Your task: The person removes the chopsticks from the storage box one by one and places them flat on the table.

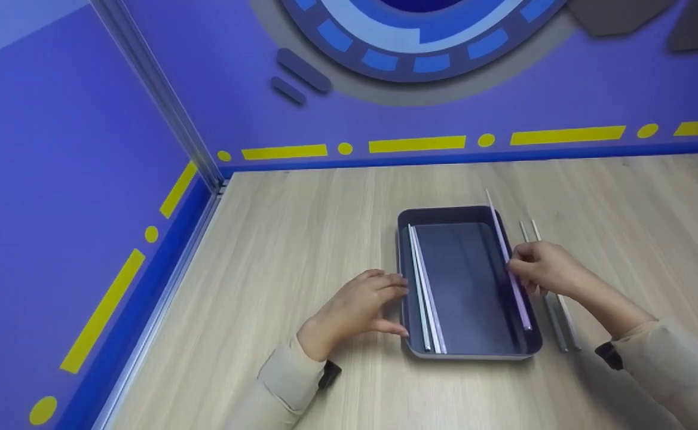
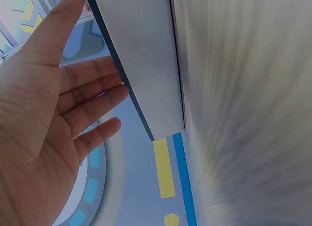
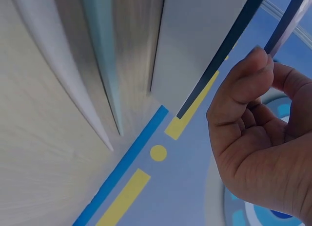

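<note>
A dark rectangular tray [image 1: 462, 286] lies on the table. My right hand [image 1: 543, 269] pinches a pale purple chopstick [image 1: 519, 301] between thumb and fingertips, slanted over the tray's right side with its far end past the back rim. Along the tray's left inner side lie pale chopsticks [image 1: 423, 286], greenish and pinkish-white, nearly parallel. My left hand [image 1: 364, 304] rests its fingertips at the left rim, fingers spread and loosely extended, as the left wrist view also shows. Two more chopsticks, one greenish [image 3: 102, 55] and one whitish [image 3: 63, 75], lie on the table beside the tray, partly under my right hand.
The wooden table [image 1: 289, 239] extends around the tray. A blue wall with yellow marks [image 1: 418, 144] stands behind it, and another blue panel [image 1: 56, 179] borders the left side, with a metal profile [image 1: 164, 101] at the corner.
</note>
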### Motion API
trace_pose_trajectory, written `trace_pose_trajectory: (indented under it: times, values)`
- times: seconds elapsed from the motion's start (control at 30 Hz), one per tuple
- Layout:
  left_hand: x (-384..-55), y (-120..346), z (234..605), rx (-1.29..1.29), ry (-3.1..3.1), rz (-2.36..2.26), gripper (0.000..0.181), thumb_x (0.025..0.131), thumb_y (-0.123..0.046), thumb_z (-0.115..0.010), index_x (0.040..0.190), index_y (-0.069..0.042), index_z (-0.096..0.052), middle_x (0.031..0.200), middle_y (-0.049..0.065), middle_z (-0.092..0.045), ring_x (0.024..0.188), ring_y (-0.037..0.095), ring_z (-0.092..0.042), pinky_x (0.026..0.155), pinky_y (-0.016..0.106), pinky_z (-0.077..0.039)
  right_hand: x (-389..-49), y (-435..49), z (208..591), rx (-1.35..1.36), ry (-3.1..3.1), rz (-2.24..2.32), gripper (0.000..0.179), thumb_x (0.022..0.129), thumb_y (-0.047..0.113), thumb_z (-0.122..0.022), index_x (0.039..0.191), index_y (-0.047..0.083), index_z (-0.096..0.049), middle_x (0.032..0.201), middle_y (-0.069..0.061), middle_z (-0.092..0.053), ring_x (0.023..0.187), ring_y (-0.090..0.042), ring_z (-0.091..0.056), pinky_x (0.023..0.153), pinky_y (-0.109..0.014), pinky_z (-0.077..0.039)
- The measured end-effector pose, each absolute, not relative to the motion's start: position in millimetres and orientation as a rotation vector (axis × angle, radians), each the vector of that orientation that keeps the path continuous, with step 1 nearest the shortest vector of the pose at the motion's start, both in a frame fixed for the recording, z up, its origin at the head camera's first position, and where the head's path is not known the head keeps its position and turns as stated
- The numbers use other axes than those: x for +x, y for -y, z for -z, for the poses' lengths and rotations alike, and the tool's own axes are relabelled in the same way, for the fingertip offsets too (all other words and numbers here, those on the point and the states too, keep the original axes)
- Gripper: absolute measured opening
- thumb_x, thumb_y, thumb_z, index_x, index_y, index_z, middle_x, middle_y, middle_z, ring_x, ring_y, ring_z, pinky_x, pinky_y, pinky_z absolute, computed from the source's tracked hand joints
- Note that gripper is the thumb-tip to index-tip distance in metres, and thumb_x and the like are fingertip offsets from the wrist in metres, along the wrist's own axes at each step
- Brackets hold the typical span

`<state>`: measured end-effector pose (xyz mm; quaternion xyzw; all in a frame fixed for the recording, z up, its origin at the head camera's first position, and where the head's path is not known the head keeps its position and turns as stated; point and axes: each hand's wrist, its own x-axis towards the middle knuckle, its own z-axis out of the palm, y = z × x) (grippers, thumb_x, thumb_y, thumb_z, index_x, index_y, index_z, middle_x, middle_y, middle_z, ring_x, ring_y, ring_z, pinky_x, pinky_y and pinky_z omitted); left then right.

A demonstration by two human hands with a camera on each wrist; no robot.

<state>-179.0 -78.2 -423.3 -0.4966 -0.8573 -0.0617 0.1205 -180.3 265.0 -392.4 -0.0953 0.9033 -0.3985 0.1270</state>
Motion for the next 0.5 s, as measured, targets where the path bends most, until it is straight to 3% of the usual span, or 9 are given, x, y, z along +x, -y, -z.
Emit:
trace_pose_trajectory:
  times: [0.5]
  values:
    - [-179.3,78.8,424.6,-1.447,2.503,0.179,0.069,0.074,-0.063,-0.066,0.119,-0.010,-0.066,0.129,0.002,-0.064,0.122,0.014,-0.058,0.109,0.032,-0.043,-178.7,-277.1,394.7,-0.294,-2.621,1.187,0.020,0.091,0.009,-0.047,0.077,-0.004,-0.055,0.059,0.001,-0.052,0.049,-0.009,-0.053,0.042,-0.025,-0.047]
